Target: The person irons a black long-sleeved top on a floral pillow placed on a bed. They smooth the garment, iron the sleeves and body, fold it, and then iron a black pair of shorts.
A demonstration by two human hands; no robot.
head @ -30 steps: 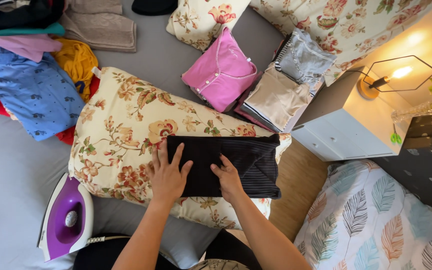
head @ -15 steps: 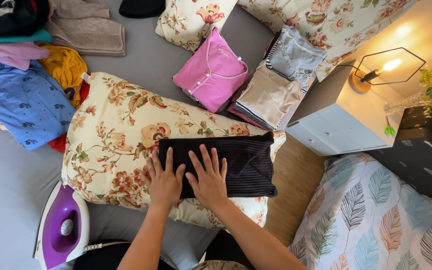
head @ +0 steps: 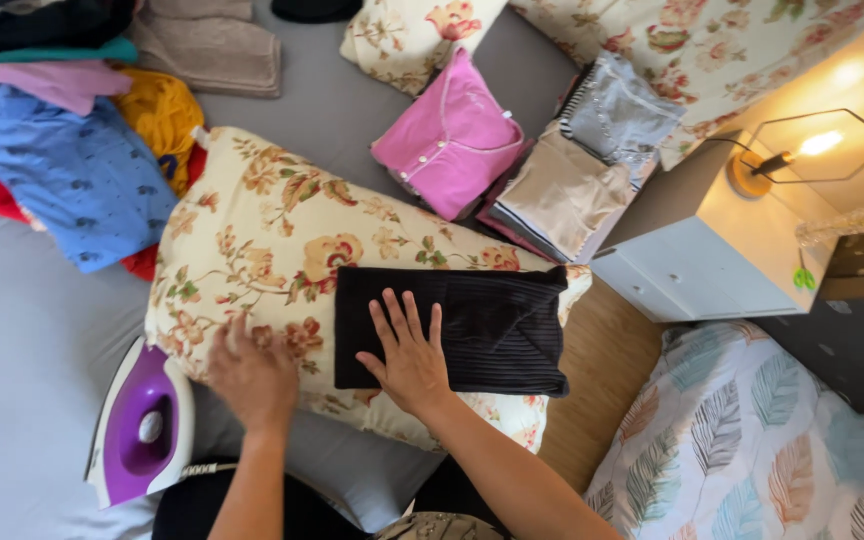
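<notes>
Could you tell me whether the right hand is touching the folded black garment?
Touching: the head view shows the right hand lying flat, fingers spread, on the folded black garment.

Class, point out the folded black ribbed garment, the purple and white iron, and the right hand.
folded black ribbed garment [head: 497, 325], head view, on its ribbed middle
purple and white iron [head: 142, 425], head view, on its purple top
right hand [head: 410, 352], head view, on the back of the hand

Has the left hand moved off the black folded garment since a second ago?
Yes. The left hand slid left off the black folded garment onto the floral pillow, toward the purple iron.
</notes>
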